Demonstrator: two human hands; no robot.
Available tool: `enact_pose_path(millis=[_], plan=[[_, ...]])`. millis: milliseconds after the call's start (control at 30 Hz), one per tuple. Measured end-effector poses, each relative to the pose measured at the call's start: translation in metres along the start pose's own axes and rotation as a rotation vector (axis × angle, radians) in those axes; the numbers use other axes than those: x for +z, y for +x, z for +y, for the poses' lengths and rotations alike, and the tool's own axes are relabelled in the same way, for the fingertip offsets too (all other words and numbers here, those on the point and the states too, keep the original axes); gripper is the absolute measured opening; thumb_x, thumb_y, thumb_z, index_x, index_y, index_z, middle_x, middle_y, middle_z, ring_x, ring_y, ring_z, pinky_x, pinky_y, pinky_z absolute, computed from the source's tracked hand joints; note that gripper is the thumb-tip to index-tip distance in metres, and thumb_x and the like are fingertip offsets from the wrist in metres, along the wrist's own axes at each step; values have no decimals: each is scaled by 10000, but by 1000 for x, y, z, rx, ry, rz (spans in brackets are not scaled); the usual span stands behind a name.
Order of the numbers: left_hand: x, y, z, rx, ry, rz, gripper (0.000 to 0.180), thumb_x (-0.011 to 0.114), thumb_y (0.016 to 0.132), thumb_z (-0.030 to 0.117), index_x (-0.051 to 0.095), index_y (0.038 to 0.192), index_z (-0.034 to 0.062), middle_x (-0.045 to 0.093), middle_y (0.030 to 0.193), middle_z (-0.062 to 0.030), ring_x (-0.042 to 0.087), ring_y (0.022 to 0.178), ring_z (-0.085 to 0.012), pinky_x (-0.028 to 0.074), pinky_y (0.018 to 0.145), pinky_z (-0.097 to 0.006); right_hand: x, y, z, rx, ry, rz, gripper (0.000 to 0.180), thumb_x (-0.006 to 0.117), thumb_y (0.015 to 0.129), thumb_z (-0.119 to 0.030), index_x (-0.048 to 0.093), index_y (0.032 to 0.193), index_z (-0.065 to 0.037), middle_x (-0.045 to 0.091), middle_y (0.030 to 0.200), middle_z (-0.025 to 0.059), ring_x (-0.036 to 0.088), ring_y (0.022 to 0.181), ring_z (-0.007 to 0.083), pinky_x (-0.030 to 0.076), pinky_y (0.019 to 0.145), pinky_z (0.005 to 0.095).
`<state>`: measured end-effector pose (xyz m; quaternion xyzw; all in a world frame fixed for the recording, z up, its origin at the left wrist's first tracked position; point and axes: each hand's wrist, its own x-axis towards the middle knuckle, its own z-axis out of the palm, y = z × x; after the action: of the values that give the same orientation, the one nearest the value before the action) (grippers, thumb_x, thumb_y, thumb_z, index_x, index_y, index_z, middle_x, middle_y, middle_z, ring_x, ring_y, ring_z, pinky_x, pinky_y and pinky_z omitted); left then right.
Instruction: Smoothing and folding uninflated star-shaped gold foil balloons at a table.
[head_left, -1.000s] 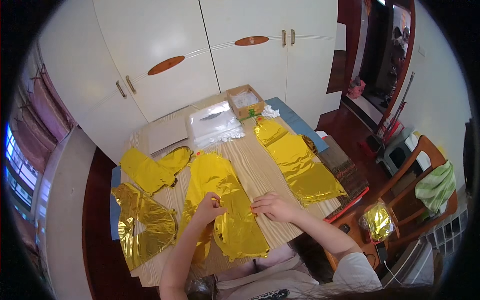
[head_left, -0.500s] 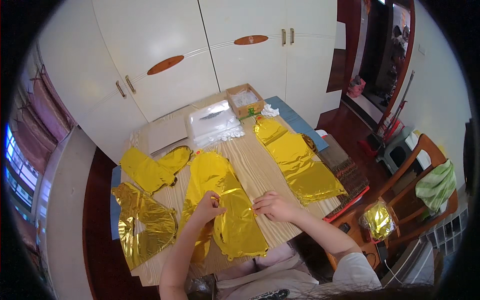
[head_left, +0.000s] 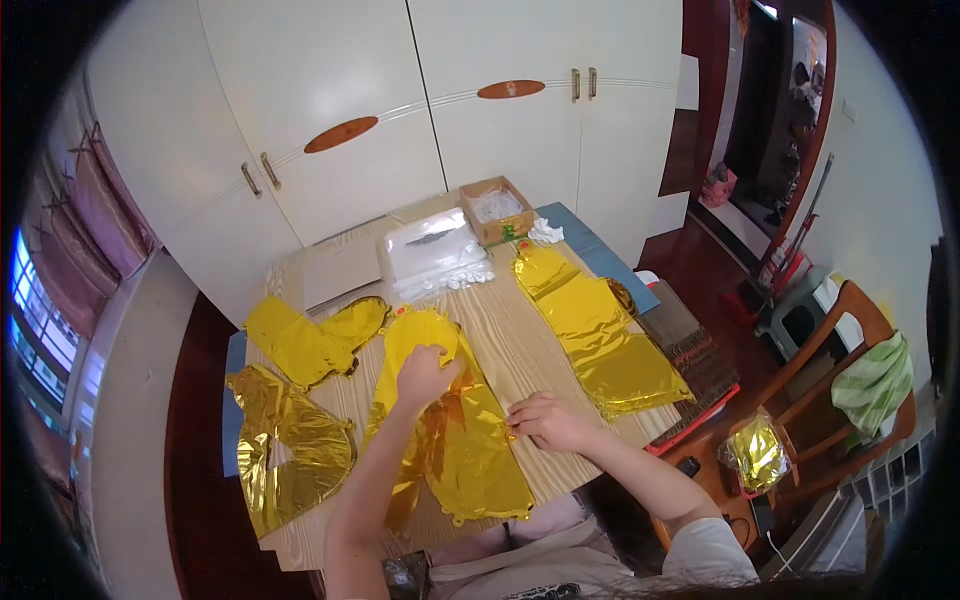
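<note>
A flat gold foil balloon (head_left: 480, 455) lies in front of me on the wood-grain table, its near end close to the table's front edge. On its upper part rests my left hand (head_left: 428, 376), fingers curled; whatever they hold is hidden. The fingertips of my right hand (head_left: 550, 422) are pinched at the balloon's right edge. To the right lies another flat gold foil balloon (head_left: 610, 345). Two more foil pieces are on the left: a bent one (head_left: 300, 340) farther back and a crinkled, shiny one (head_left: 290, 450) nearer.
Behind the balloons are a stack of clear plastic bags (head_left: 438, 250), a cardboard box (head_left: 497, 212) with clear plastic inside and a grey board (head_left: 342, 268). White cabinets (head_left: 520, 130) stand beyond the table (head_left: 525, 365). On the right, a wooden chair (head_left: 850, 330) holds a gold foil bundle (head_left: 757, 452).
My left hand has moved away from me, up along the middle balloon. My right hand stays at the balloon's right edge. The view has shifted slightly.
</note>
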<state>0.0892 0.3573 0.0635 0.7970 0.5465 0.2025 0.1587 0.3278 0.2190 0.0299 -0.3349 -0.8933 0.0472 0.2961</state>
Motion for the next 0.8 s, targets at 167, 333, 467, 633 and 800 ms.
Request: enact_pose_path(millis=[167,333,467,633,800], plan=[[17,49,-2,-73,-123,-61,418,672,786,448,726,878,44,687,876,-182,623,976,-353,488,847,-443,4,0,1,0,13,7,243,639,703,-19,733,907,-113,703,1031,7,620,1074,187,447,917,347],[32,60,3,-166,-55,-68,307,673,764,394,738,847,105,699,905,-135,603,965,-370,484,848,-469,3,-2,2,2,2,3,243,639,707,-27,727,917,-111,700,1034,8,619,1076,192,443,924,351],[41,60,-8,-180,-98,-58,253,667,754,339,729,831,107,699,900,-127,600,958,-370,485,838,-480,2,-1,1,-1,1,-1,230,636,720,-38,721,923,-105,697,1027,11,619,1076,197,443,928,357],[46,64,-15,-131,-113,-49,243,683,741,317,707,795,81,696,875,-131,620,915,-355,501,787,-474,-1,0,0,-7,5,-9,217,632,736,-49,716,929,-102,693,1014,20,618,1072,204,447,928,361],[46,65,-20,-56,-167,-30,247,729,724,274,681,761,34,669,746,-149,645,741,-325,511,684,-431,-4,2,-2,-31,12,4,171,642,745,-72,710,900,-94,689,1008,23,616,1059,204,454,914,354]])
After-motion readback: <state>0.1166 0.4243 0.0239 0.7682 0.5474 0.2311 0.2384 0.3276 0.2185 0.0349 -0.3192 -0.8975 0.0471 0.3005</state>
